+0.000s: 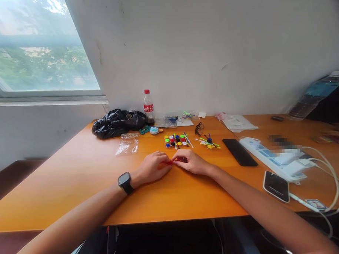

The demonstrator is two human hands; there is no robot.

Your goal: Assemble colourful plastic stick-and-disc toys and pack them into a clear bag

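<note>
Low over the wooden table (144,205), my left hand (153,166) and my right hand (191,161) meet with their fingertips together. Between them they pinch a small red plastic piece (170,162), mostly covered by the fingers. Just beyond the hands lie several round coloured plastic discs (179,144) in rows, with thin coloured plastic sticks (189,139) beside them. To the right of these sits a cluster of sticks joined to round pieces (209,141). A black watch (125,180) is on my left wrist.
A clear plastic bag (128,144), a black plastic bag (118,123) and a cola bottle (148,107) stand or lie farther back. On the right are a black phone (239,152), a white power strip (266,155) with cables, and a white-edged device (276,186). Part of another person's hand (335,136) shows far right.
</note>
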